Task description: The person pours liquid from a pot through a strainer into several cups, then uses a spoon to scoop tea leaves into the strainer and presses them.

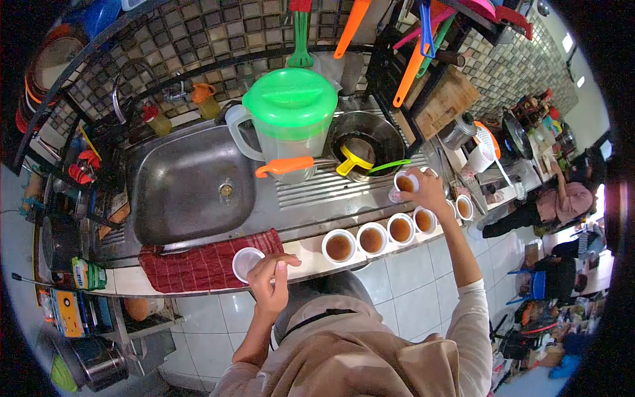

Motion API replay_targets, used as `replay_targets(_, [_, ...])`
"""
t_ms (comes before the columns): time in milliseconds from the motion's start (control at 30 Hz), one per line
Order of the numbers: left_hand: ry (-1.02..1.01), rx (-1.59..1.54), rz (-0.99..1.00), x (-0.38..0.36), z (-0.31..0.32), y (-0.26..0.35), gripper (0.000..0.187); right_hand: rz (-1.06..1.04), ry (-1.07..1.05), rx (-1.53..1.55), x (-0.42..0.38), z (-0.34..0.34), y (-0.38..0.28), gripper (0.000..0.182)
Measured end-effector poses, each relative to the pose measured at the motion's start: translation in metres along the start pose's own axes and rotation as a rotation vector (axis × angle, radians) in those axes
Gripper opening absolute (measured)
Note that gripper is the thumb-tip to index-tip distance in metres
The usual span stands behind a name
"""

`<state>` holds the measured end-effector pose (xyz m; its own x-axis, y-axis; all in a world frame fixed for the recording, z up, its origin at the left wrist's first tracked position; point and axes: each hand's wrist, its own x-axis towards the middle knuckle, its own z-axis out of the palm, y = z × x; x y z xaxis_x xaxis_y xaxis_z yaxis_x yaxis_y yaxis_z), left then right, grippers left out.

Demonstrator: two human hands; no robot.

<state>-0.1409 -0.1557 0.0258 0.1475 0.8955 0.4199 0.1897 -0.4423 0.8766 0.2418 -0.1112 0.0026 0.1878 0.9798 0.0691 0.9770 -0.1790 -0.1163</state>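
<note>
My right hand (426, 190) is closed around a small white cup of brown liquid (405, 183) over the drainboard's right end. Near the counter edge, my left hand (271, 278) is held with its fingers stretched out to the right. Behind that hand, partly covered by it, a white cup with no brown liquid showing (245, 263) stands on a red cloth (192, 263). Between my hands, several filled white cups (340, 247) line the counter edge. More filled cups, including one at the far end (464, 208), stand beyond my right forearm.
A lidded pitcher (291, 112) stands on the drainboard beside a dark pan (383, 132) holding a yellow strainer (354, 161). An orange-handled utensil (284, 165) lies before the pitcher. The steel sink (192, 178) is at left. Another person (562, 202) is at far right.
</note>
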Motion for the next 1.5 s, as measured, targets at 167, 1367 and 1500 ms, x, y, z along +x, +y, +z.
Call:
replay_targets(167, [-0.006, -0.004, -0.015, -0.001, -0.002, -0.002, 0.022, -0.001, -0.048, 0.1, 0.001, -0.007, 0.006, 0.067])
replay_targets(1367, [0.01, 0.019, 0.003, -0.003, 0.001, -0.006, 0.021, 0.083, -0.072, -0.154, 0.006, -0.005, 0.059, 0.069])
replay_targets(1500, [0.014, 0.013, 0.008, -0.003, 0.001, -0.005, 0.021, 0.106, -0.08, -0.196, 0.007, 0.0, 0.068, 0.074])
